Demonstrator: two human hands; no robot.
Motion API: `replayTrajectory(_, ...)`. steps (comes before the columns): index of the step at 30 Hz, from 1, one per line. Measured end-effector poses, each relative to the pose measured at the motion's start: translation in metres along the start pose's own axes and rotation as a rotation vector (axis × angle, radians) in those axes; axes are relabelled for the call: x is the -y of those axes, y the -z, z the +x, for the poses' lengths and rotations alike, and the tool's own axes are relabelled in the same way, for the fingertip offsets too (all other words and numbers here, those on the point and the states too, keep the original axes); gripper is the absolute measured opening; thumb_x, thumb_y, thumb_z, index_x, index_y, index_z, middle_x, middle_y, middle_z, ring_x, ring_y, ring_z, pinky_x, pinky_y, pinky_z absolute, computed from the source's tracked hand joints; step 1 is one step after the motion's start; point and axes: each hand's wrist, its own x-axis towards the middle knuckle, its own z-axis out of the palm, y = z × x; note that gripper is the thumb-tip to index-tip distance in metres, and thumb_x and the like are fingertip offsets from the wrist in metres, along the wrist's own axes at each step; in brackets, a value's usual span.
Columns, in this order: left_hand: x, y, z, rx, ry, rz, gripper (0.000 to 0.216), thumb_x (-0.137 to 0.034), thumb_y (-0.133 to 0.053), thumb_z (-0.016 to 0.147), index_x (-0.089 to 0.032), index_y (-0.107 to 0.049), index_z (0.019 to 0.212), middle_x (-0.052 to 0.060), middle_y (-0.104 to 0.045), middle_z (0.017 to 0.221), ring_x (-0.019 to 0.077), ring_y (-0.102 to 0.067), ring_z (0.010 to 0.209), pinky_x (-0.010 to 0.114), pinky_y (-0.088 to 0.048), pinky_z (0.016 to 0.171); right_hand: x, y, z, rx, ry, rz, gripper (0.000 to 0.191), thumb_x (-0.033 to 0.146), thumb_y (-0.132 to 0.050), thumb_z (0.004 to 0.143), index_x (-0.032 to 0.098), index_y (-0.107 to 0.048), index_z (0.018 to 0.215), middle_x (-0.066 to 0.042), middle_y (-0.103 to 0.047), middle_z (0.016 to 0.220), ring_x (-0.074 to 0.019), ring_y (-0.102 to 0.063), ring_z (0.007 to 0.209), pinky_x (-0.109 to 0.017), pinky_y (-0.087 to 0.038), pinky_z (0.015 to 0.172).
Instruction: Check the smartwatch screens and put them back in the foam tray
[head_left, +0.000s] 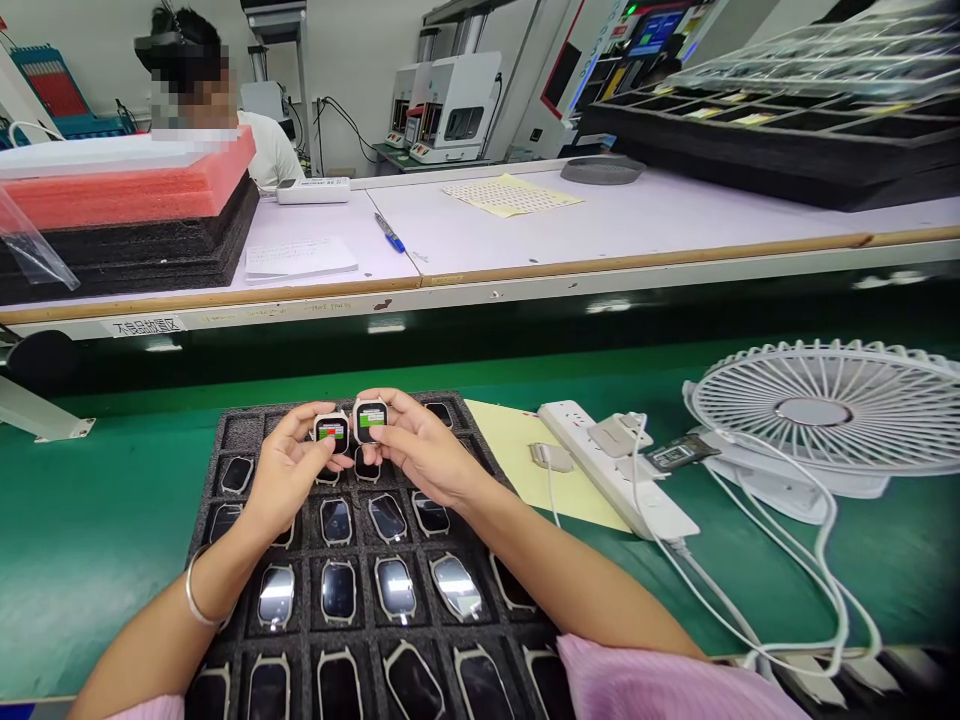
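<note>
My left hand [285, 470] pinches a small watch body [331, 430] whose lit screen shows red and green bars. My right hand [420, 450] grips a second watch body [370, 418] with a lit green and white screen. Both are held side by side, just above the far part of a black foam tray [232, 430]. The tray's pockets hold several more watch bodies with dark screens [337, 590]. A metal bangle [196, 600] circles my left wrist.
A white power strip [600, 470] with plugs and white cables lies right of the tray on a yellow sheet [510, 450]. A white fan [817, 410] lies flat at the right. Across the bench sit stacked foam trays [127, 220], papers, a pen and a seated person [262, 140].
</note>
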Motion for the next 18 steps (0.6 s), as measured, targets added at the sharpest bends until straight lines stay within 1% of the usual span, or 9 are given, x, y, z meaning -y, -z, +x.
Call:
replayTrajectory(4,-0.0022,0.0,-0.001,0.007,-0.004,-0.017,0.038,-0.023,-0.07,0.074,-0.017,-0.061,0.11,0.005,-0.069,0.104,0.0128,-0.07,0.062,0.025,-0.058,0.063,0.0024,-0.0022,-0.0014,0.004,0.021,0.004,0.042,0.011,-0.067,0.068,0.022,-0.059,0.108,0.002,-0.065,0.086,-0.0122,-0.062,0.062,-0.027,-0.045,0.06)
replayTrajectory(6,-0.003,0.0001,-0.0015,0.011,0.008,-0.02,0.038,-0.024,-0.071,0.074,-0.017,-0.061,0.11,0.006,-0.069,0.104,0.0134,-0.07,0.062,0.026,-0.058,0.062,0.0024,-0.002,-0.0014,-0.003,0.009,0.015,0.04,0.012,-0.068,0.068,0.022,-0.06,0.106,0.002,-0.065,0.085,-0.0119,-0.062,0.061,-0.026,-0.045,0.059)
replayTrajectory(8,-0.0027,0.0006,-0.0016,0.008,0.012,-0.012,0.036,-0.028,-0.072,0.075,-0.017,-0.062,0.108,0.006,-0.069,0.104,0.0134,-0.069,0.061,0.026,-0.058,0.06,0.0015,-0.001,-0.0008,-0.011,-0.022,0.033,0.034,0.019,-0.07,0.073,0.021,-0.061,0.105,0.0,-0.067,0.086,-0.0115,-0.061,0.058,-0.026,-0.045,0.057)
replayTrajectory(10,-0.0014,0.0012,-0.0015,-0.002,0.01,0.006,0.034,-0.032,-0.074,0.076,-0.017,-0.063,0.104,0.006,-0.069,0.102,0.013,-0.068,0.06,0.025,-0.057,0.056,0.0,0.0002,0.0001,-0.014,-0.052,0.049,0.029,0.029,-0.072,0.078,0.02,-0.062,0.104,-0.002,-0.069,0.087,-0.0114,-0.06,0.055,-0.026,-0.045,0.054)
replayTrajectory(12,0.0003,0.0016,-0.0012,-0.015,0.005,0.026,0.033,-0.034,-0.075,0.076,-0.017,-0.064,0.101,0.006,-0.069,0.098,0.0127,-0.067,0.06,0.024,-0.056,0.054,-0.0014,0.001,0.0009,-0.012,-0.067,0.055,0.031,0.037,-0.073,0.08,0.02,-0.062,0.103,-0.003,-0.07,0.086,-0.0113,-0.06,0.053,-0.026,-0.045,0.052)
replayTrajectory(15,0.0024,0.0015,-0.0007,-0.029,-0.002,0.049,0.03,-0.035,-0.076,0.076,-0.018,-0.064,0.097,0.004,-0.069,0.093,0.0111,-0.065,0.057,0.022,-0.054,0.051,-0.0024,0.0009,0.0013,-0.002,-0.072,0.049,0.034,0.041,-0.076,0.078,0.02,-0.063,0.101,-0.002,-0.07,0.083,-0.011,-0.06,0.051,-0.025,-0.044,0.051)
replayTrajectory(18,0.0028,0.0011,-0.0006,-0.035,-0.006,0.058,0.028,-0.035,-0.076,0.076,-0.018,-0.064,0.095,0.002,-0.068,0.092,0.0093,-0.064,0.053,0.02,-0.051,0.048,-0.0024,0.0004,0.0009,-0.003,-0.066,0.036,0.032,0.041,-0.075,0.079,0.02,-0.063,0.1,-0.001,-0.069,0.081,-0.011,-0.059,0.051,-0.025,-0.044,0.05)
